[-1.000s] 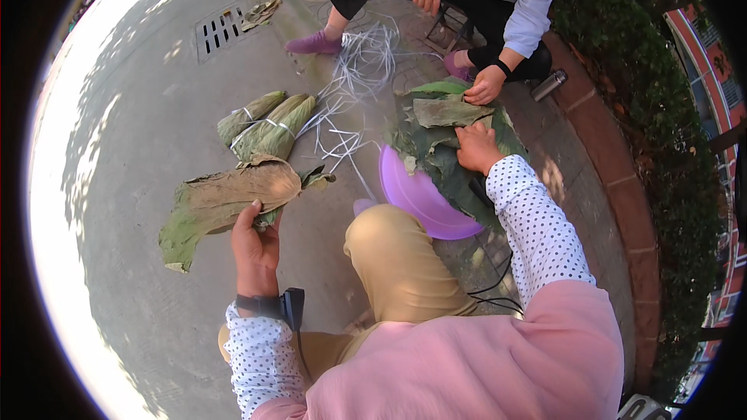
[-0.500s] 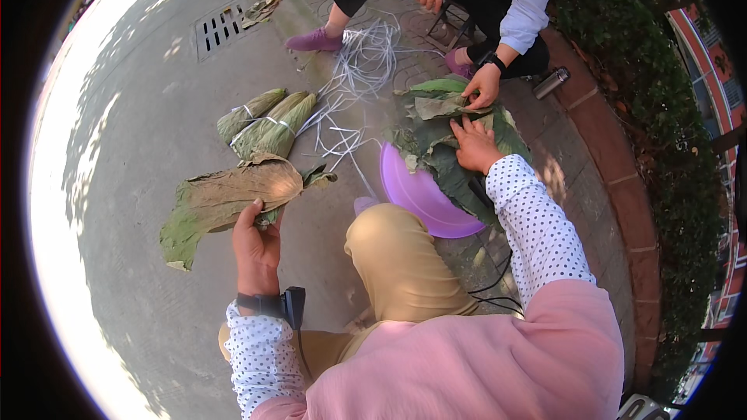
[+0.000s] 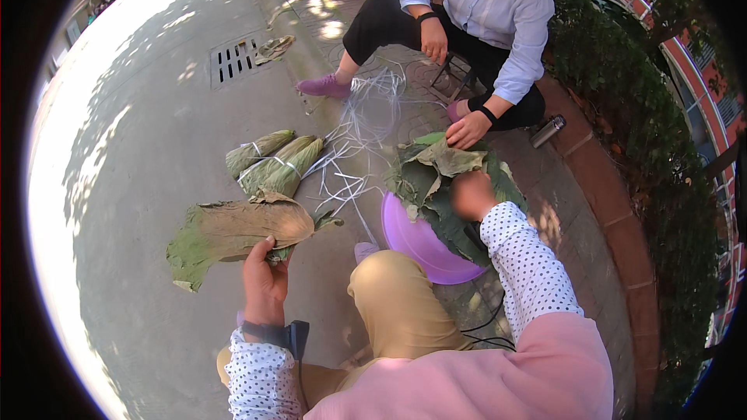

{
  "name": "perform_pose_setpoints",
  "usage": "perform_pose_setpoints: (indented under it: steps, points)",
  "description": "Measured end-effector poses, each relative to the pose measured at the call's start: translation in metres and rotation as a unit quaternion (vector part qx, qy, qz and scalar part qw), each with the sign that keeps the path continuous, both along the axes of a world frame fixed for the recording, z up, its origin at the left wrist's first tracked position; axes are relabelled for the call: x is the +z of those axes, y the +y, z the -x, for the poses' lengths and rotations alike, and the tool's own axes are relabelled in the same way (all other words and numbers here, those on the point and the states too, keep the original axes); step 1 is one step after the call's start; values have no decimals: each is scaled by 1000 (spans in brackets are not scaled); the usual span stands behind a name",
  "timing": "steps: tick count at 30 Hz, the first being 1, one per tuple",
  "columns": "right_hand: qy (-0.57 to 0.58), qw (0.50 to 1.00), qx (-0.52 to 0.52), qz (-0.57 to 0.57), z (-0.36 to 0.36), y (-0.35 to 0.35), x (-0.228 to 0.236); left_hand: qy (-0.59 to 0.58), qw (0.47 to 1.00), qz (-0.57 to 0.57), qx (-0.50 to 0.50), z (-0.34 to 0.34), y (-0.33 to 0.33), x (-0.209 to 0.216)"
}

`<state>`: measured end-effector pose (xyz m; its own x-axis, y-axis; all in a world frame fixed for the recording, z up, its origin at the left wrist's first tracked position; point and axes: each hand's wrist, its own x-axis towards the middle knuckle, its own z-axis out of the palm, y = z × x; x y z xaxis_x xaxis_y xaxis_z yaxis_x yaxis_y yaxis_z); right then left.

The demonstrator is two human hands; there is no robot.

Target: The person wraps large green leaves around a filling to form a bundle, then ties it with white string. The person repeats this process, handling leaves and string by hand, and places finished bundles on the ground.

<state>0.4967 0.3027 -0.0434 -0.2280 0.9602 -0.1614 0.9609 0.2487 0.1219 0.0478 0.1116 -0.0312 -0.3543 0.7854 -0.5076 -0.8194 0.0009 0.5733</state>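
My left hand grips a folded, dried large leaf, brown along most of its length and green at the left end; thumb on top, other fingers partly hidden beneath. On the right, my right hand is at the pile of wilted green leaves that covers much of a purple basin. Blur hides its fingers. A co-worker's hand rests on the far side of that pile. Two leaf bundles tied with white strips lie beyond the leaf in my left hand.
Loose white plastic strips spread across the paving between the bundles and the basin. The co-worker sits opposite, a metal flask beside them. A brick kerb and hedge run along the right; a drain grate lies far left.
The view has tilted up, bringing more of the background in. The co-worker's hand has shifted slightly left on the pile. My left hand still holds the leaf; my right has become blurred.
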Motion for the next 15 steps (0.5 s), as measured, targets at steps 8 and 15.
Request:
perform_pose_setpoints:
  steps: [8,15]
  points:
    - [13,998,53,-22,-9,0,-9,0,1000,-8,-5,0,0,1]
    - [-36,995,-36,81,-5,11,-11,9,1000,8,-5,3,-1,-3]
